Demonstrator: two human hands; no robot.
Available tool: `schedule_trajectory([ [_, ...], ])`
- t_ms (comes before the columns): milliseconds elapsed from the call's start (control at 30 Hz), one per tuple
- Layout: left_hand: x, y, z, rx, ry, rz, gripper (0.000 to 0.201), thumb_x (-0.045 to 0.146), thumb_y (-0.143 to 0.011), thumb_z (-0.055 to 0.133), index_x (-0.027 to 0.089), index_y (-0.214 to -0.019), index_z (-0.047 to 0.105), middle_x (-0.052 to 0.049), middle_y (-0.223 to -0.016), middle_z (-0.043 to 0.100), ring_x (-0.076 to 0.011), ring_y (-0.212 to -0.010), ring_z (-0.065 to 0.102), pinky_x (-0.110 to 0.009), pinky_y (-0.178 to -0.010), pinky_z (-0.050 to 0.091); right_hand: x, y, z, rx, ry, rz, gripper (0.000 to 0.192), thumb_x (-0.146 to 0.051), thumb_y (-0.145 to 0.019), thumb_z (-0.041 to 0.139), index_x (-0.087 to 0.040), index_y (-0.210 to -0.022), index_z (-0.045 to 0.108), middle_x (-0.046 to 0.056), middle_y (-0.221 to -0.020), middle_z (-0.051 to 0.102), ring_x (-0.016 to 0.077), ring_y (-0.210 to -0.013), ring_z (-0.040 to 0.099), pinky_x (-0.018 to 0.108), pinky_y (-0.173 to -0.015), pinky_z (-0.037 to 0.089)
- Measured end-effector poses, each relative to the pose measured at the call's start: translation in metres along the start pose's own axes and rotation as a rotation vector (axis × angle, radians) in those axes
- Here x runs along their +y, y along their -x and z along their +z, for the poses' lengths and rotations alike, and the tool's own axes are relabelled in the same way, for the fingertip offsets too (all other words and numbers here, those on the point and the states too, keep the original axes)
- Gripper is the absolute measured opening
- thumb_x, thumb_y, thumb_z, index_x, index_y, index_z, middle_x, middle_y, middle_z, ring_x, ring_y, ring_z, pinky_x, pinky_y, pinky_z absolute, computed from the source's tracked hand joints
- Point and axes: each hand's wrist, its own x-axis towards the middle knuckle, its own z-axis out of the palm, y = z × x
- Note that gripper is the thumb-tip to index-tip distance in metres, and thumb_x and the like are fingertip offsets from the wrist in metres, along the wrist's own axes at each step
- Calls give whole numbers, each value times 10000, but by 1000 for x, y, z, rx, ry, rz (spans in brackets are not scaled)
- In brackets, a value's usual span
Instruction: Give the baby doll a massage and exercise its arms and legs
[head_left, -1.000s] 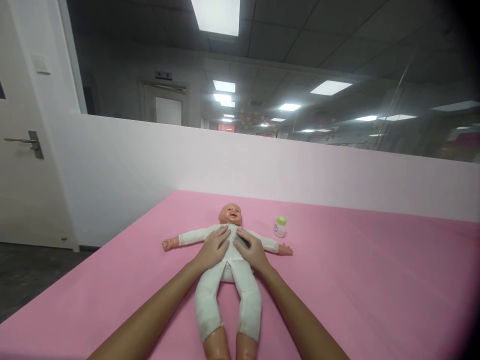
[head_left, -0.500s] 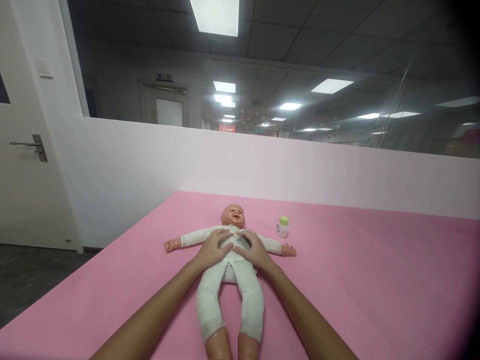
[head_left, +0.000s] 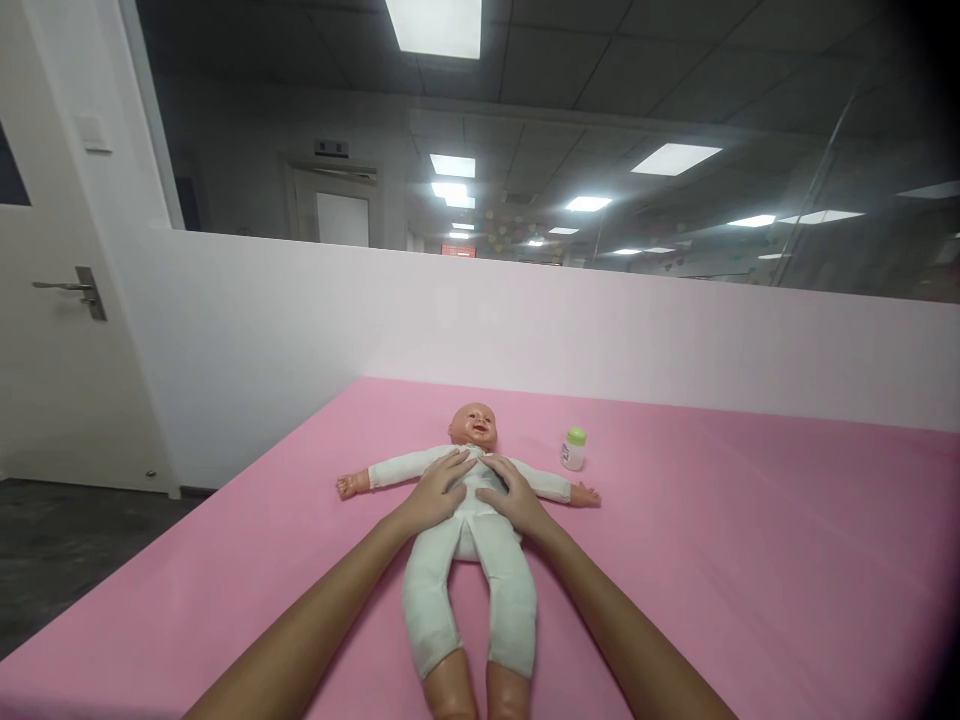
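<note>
A baby doll (head_left: 469,570) in a white suit lies on its back on the pink surface (head_left: 750,560), arms spread, head pointing away from me. My left hand (head_left: 436,492) rests flat on the left side of its chest. My right hand (head_left: 511,493) lies on the right side of the chest, fingers spread. Both hands touch the doll's torso and neither grips anything. A small white bottle with a green cap (head_left: 574,449) stands upright just beyond the doll's right-hand arm.
A low white wall (head_left: 600,330) with a glass pane above runs behind the pink surface. A white door with a metal handle (head_left: 71,290) stands at the left. Dark floor (head_left: 52,550) shows beyond the surface's left edge.
My fingers have shifted slightly on the doll's chest, drawing a little closer together. The view has drifted a bit to the left, so the doll sits further right in the frame.
</note>
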Motion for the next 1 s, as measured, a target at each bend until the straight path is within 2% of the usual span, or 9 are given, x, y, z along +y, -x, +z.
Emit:
schedule_trajectory([
  [167, 2, 3, -2, 16, -7, 18, 460, 418, -987, 524, 318, -1428, 605, -15, -1587, 460, -283, -1527, 316, -500, -1283, 172, 1, 4, -4, -58, 40, 23, 562, -380, -891, 631, -273, -1440, 573, 68, -1590, 436, 282, -1507, 339, 523, -1258, 233],
  [367, -3, 5, -1, -24, -64, 9, 569, 565, -979, 531, 344, -1503, 510, -3, -1656, 336, -304, -1568, 194, -532, -1282, 147, -5, 8, -6, -88, 81, 24, 645, -488, -911, 640, -260, -1499, 502, 81, -1629, 371, 286, -1533, 283, 521, -1269, 209],
  [467, -4, 5, -1, -53, -95, 16, 577, 536, -989, 522, 336, -1529, 472, -5, -1668, 308, -302, -1571, 180, -550, -1279, 150, -9, 8, -7, -91, 85, 27, 682, -507, -875, 692, -267, -1487, 510, 87, -1612, 378, 294, -1516, 306, 509, -1263, 234],
  [533, -2, 4, -2, -64, -111, 18, 548, 464, -1005, 502, 314, -1531, 472, -14, -1664, 320, -290, -1569, 196, -548, -1280, 156, -10, 7, -6, -80, 76, 7, 616, -483, -890, 672, -271, -1454, 542, 88, -1543, 443, 286, -1474, 368, 495, -1250, 273],
  [700, 6, 2, -4, 9, -158, 70, 427, 352, -1011, 462, 272, -1389, 643, -56, -1565, 490, -283, -1486, 387, -523, -1255, 270, -9, 5, -6, -50, 60, -36, 453, -449, -943, 585, -279, -1363, 613, 81, -1366, 531, 260, -1354, 488, 467, -1209, 357],
  [800, 8, 3, -5, 77, -200, 82, 424, 426, -969, 563, 237, -1326, 691, -96, -1484, 570, -302, -1402, 491, -511, -1214, 354, -9, 7, -8, -44, 79, -53, 499, -432, -906, 639, -291, -1382, 593, 79, -1410, 512, 274, -1395, 450, 484, -1220, 337],
  [933, 3, 3, -4, 34, -225, 58, 622, 493, -930, 619, 208, -1479, 548, -111, -1585, 455, -328, -1477, 395, -533, -1237, 306, -8, 8, -11, -71, 73, -20, 671, -422, -839, 721, -299, -1463, 507, 76, -1563, 412, 303, -1486, 341, 517, -1248, 269],
  [1000, 2, 3, -3, 7, -221, 55, 594, 445, -950, 589, 218, -1496, 527, -95, -1605, 429, -320, -1493, 373, -528, -1243, 296, -9, 7, -10, -72, 68, 13, 668, -409, -832, 723, -294, -1455, 509, 76, -1559, 423, 300, -1477, 356, 516, -1242, 277],
])
